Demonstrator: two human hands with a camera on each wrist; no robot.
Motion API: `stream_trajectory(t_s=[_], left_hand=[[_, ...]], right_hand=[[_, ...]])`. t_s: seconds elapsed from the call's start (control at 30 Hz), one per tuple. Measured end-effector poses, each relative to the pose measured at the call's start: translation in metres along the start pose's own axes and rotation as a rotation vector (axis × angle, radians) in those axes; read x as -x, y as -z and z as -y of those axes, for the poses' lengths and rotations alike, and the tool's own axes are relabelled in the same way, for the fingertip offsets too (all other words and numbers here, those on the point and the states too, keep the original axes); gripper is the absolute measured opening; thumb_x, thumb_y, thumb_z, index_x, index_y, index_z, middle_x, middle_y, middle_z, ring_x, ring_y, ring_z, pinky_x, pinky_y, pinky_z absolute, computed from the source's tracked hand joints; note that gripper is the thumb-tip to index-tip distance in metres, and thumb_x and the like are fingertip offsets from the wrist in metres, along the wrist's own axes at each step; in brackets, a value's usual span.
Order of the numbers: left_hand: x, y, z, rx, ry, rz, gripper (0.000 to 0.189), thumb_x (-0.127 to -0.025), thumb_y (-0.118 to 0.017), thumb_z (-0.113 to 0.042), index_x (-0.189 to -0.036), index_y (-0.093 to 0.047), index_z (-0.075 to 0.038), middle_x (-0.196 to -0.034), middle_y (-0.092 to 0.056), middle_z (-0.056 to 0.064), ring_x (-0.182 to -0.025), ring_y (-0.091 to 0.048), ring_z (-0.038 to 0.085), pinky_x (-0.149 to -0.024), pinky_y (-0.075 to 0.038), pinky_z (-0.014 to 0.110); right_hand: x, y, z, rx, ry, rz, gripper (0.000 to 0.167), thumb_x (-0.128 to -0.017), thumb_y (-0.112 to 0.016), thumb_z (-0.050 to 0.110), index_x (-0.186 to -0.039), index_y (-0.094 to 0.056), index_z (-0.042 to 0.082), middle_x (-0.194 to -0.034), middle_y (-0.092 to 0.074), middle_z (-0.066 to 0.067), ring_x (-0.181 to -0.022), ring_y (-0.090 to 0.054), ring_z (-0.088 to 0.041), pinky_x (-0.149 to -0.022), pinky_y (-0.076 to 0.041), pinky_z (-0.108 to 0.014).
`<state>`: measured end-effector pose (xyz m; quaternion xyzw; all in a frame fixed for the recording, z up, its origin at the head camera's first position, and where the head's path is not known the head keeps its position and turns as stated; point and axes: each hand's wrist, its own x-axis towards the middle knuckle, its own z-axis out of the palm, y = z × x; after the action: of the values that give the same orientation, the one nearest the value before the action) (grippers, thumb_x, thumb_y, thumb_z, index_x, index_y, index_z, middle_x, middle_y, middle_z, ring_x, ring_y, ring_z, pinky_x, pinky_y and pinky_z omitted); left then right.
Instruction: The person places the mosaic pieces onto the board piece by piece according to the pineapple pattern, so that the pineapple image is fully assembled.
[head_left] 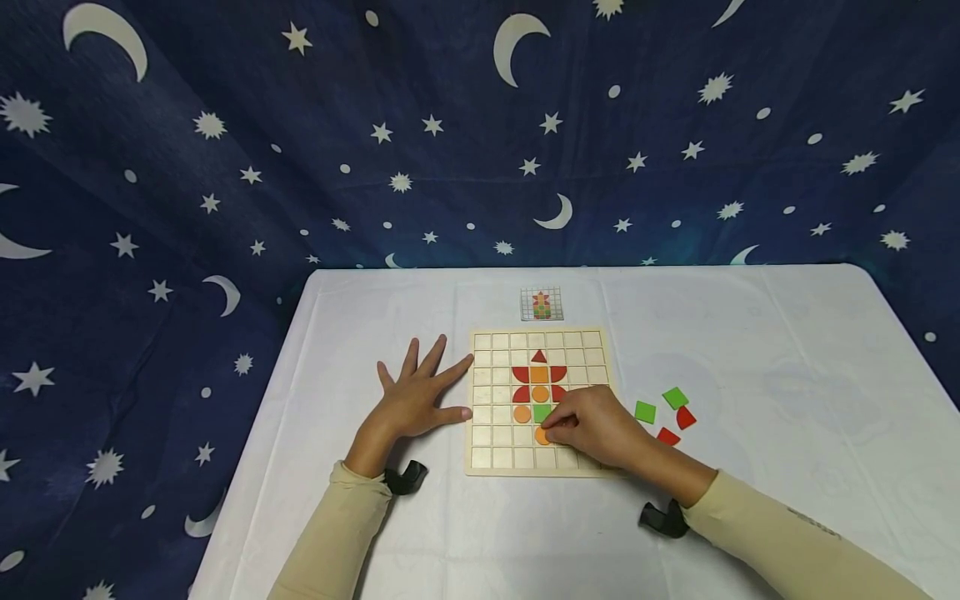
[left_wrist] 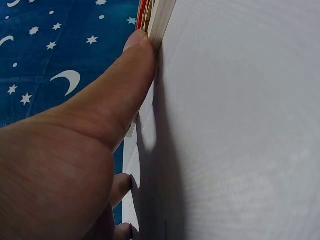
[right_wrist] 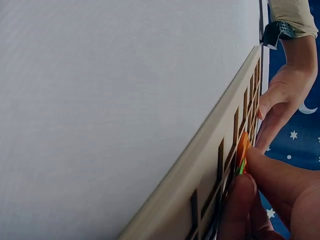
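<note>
My right hand [head_left: 596,423] is over the lower middle of a square wooden grid board [head_left: 491,458]. Its thumb and index finger pinch an orange round tile [head_left: 542,436], which also shows edge-on at the fingertips in the right wrist view. Just above that tile lies a green square tile [head_left: 542,413], with another orange circle [head_left: 522,414] to its left. Higher up, red quarter-circles, an orange square [head_left: 539,375] and a red triangle [head_left: 538,357] form a column. Fingers spread, my left hand [head_left: 416,400] rests beside the board, thumb tip and index fingertip at its left edge.
A small pattern card [head_left: 542,304] lies behind the board, showing a similar coloured figure. Right of the board are two loose green squares [head_left: 645,412] and two red quarter-circles [head_left: 686,417]. A dark starry cloth [head_left: 450,150] hangs behind the white table.
</note>
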<state>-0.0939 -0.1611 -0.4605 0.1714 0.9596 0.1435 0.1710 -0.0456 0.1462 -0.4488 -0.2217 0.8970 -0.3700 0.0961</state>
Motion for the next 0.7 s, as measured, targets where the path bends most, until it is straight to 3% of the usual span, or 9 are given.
stream_trajectory(t_s=[0.5,0.7], left_hand=[[0.001,0.001,0.000,-0.011,0.000,0.009,0.089,-0.085,-0.067,-0.071,-0.160,-0.027,-0.044,-0.174,-0.002,0.005,-0.157,0.009,0.046,-0.104,0.003,0.089],[0.001,0.001,0.000,-0.016,-0.006,0.004,0.089,-0.085,-0.066,-0.072,-0.160,-0.028,-0.044,-0.174,-0.003,0.005,-0.157,0.009,0.046,-0.104,0.002,0.089]], right_hand=[[0.002,-0.005,-0.005,0.030,-0.032,-0.025,0.018,-0.071,-0.093,0.011,-0.082,-0.081,0.019,-0.074,-0.072,0.015,-0.065,-0.054,0.004,-0.058,-0.046,-0.019],[0.005,0.007,-0.007,0.006,-0.055,-0.041,0.016,-0.074,-0.092,0.015,-0.084,-0.081,0.020,-0.074,-0.068,0.016,-0.064,-0.053,0.002,-0.058,-0.047,-0.020]])
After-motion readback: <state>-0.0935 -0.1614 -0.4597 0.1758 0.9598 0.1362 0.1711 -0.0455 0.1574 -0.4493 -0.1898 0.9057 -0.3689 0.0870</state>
